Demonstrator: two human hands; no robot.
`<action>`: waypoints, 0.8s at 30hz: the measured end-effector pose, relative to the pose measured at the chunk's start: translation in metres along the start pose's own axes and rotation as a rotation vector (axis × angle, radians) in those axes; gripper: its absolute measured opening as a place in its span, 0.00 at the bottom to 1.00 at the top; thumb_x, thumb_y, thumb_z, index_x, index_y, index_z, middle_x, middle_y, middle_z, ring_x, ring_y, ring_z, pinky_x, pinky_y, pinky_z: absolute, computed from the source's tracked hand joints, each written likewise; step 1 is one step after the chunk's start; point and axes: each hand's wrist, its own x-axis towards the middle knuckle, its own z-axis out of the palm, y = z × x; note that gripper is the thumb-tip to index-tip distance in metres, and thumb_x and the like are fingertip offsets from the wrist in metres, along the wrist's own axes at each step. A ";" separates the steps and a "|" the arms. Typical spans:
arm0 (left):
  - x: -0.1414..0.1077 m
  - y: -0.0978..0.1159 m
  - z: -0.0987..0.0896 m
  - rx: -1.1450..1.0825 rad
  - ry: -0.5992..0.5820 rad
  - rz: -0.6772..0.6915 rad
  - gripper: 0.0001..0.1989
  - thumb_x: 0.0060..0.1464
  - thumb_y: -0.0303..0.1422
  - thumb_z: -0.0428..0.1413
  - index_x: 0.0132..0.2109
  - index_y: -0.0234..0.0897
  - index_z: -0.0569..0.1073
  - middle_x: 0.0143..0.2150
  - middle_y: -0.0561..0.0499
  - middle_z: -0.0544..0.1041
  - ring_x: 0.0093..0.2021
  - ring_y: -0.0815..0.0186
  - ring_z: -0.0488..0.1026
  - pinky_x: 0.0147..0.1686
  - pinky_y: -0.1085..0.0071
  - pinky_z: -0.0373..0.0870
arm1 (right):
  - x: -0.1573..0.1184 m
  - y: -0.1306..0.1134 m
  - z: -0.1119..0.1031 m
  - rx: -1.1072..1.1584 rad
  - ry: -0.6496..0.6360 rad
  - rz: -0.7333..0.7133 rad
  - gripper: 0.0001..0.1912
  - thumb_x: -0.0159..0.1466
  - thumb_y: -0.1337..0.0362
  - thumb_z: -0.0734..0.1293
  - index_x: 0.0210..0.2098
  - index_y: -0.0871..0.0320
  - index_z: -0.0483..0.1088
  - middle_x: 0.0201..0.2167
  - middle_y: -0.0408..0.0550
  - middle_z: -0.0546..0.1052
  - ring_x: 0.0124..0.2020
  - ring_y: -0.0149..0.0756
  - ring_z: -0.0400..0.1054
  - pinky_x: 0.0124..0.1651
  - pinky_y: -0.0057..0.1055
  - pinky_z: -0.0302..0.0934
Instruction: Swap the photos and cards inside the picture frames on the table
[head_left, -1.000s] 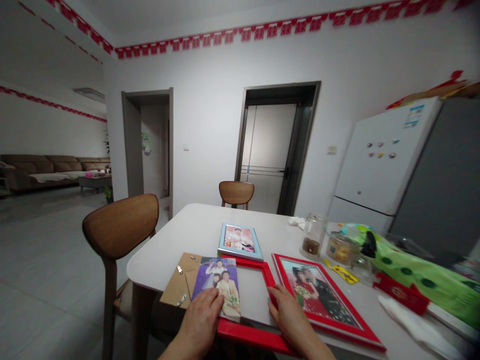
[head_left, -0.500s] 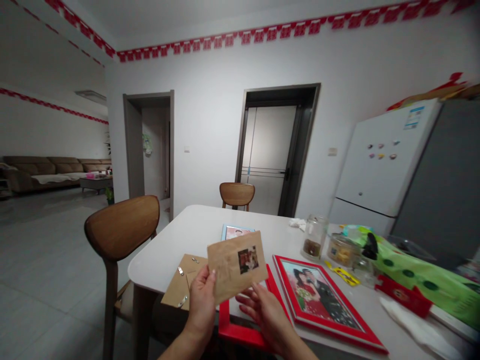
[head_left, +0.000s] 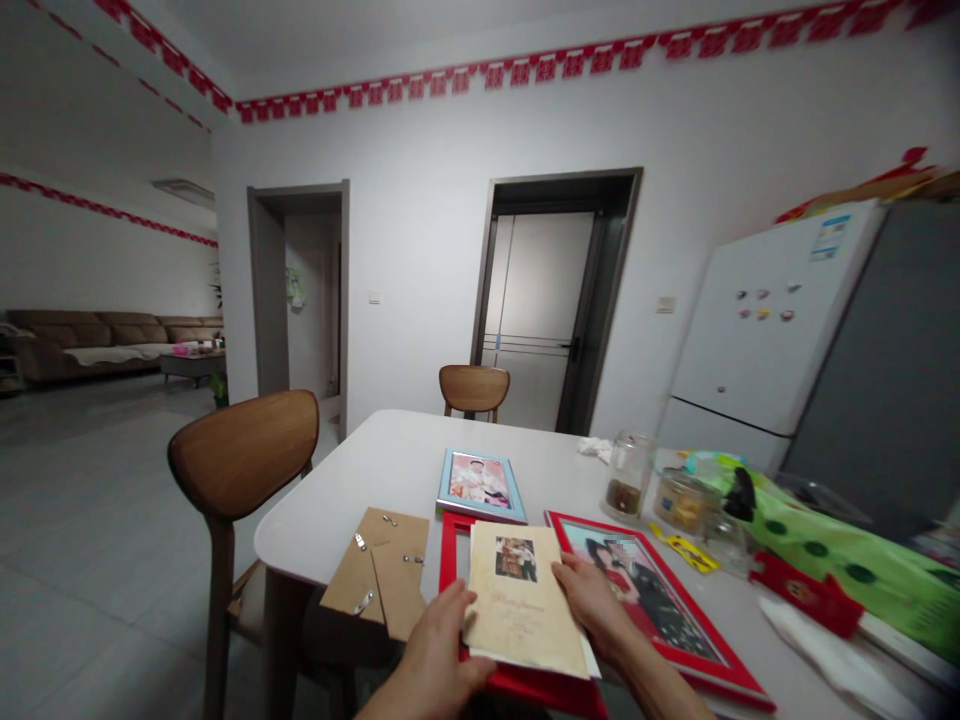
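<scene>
A cream paper sheet (head_left: 525,615) with a small printed photo near its top and faint writing below is held between my two hands, over an empty-looking red picture frame (head_left: 450,560). My left hand (head_left: 442,650) pinches its lower left edge, closed on it. On the right edge, my right hand (head_left: 596,600) is closed too, fingers partly hidden. A bit of white paper shows under the sheet's lower right corner. Just right lies a second red picture frame (head_left: 660,600) with a couple's photo. A light blue picture frame (head_left: 480,485) with a photo lies behind.
Brown backing boards (head_left: 375,570) with metal clips lie at the left on the white table (head_left: 337,500). To the right stand a glass jar (head_left: 630,475), a clear food container (head_left: 684,500) and a green package (head_left: 840,550). A wooden chair (head_left: 247,455) is at the left.
The paper sheet has been turned upright and lowered over the red frame, uncovering the blue frame. My right hand, formerly loose beside it, now grips its right edge.
</scene>
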 end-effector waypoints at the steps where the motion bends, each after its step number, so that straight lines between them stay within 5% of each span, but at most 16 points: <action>1: -0.001 0.000 0.002 0.046 -0.037 0.013 0.31 0.37 0.27 0.56 0.52 0.30 0.61 0.57 0.38 0.56 0.57 0.56 0.54 0.55 0.61 0.49 | 0.004 0.002 0.003 -0.043 -0.007 -0.013 0.15 0.51 0.63 0.56 0.34 0.62 0.68 0.22 0.50 0.75 0.24 0.37 0.70 0.24 0.28 0.61; 10: -0.001 -0.003 -0.003 0.216 -0.116 0.131 0.23 0.34 0.23 0.58 0.43 0.35 0.66 0.55 0.43 0.60 0.55 0.58 0.55 0.53 0.64 0.53 | 0.020 0.000 0.021 -0.460 -0.069 -0.078 0.16 0.54 0.66 0.53 0.32 0.63 0.70 0.30 0.54 0.75 0.33 0.37 0.69 0.33 0.27 0.59; 16: 0.000 0.000 -0.002 0.243 -0.149 0.149 0.15 0.36 0.23 0.56 0.36 0.39 0.67 0.49 0.49 0.67 0.52 0.58 0.59 0.52 0.63 0.53 | 0.012 0.000 0.019 -0.856 0.028 -0.107 0.17 0.55 0.60 0.56 0.33 0.67 0.70 0.33 0.65 0.73 0.37 0.49 0.67 0.38 0.40 0.56; 20: -0.004 0.000 -0.009 0.240 -0.199 0.096 0.21 0.38 0.26 0.56 0.43 0.39 0.65 0.54 0.48 0.62 0.55 0.61 0.55 0.54 0.66 0.50 | 0.004 -0.001 0.019 -1.003 0.058 -0.105 0.17 0.54 0.60 0.57 0.35 0.65 0.69 0.35 0.64 0.72 0.38 0.49 0.66 0.38 0.41 0.56; 24: -0.010 -0.015 -0.042 0.313 -0.196 0.018 0.32 0.37 0.27 0.56 0.53 0.40 0.58 0.60 0.47 0.52 0.59 0.61 0.47 0.56 0.63 0.45 | -0.003 -0.009 0.024 -1.012 0.040 -0.193 0.17 0.56 0.60 0.55 0.39 0.62 0.68 0.38 0.58 0.71 0.39 0.44 0.66 0.38 0.35 0.56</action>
